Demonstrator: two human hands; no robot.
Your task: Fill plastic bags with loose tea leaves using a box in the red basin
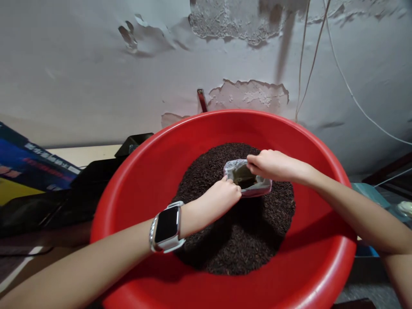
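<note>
A large red basin point(144, 193) holds a mound of dark, shredded loose material point(206, 167) that looks like dried tea leaves. Above the mound, both hands grip a plastic bag point(262, 189) by its open mouth. My left hand point(223, 193), with a watch on the wrist, is closed on the near left rim of the bag. My right hand point(270, 165) pinches its far right rim. Through the mouth the bag's inside looks greenish and dark; how much it holds I cannot tell.
Behind the basin rises a wall point(128, 86) with peeling paint. Cords point(304, 77) hang down at the right. A blue printed box point(35, 159) and a black bag point(93, 180) stand to the left of the basin.
</note>
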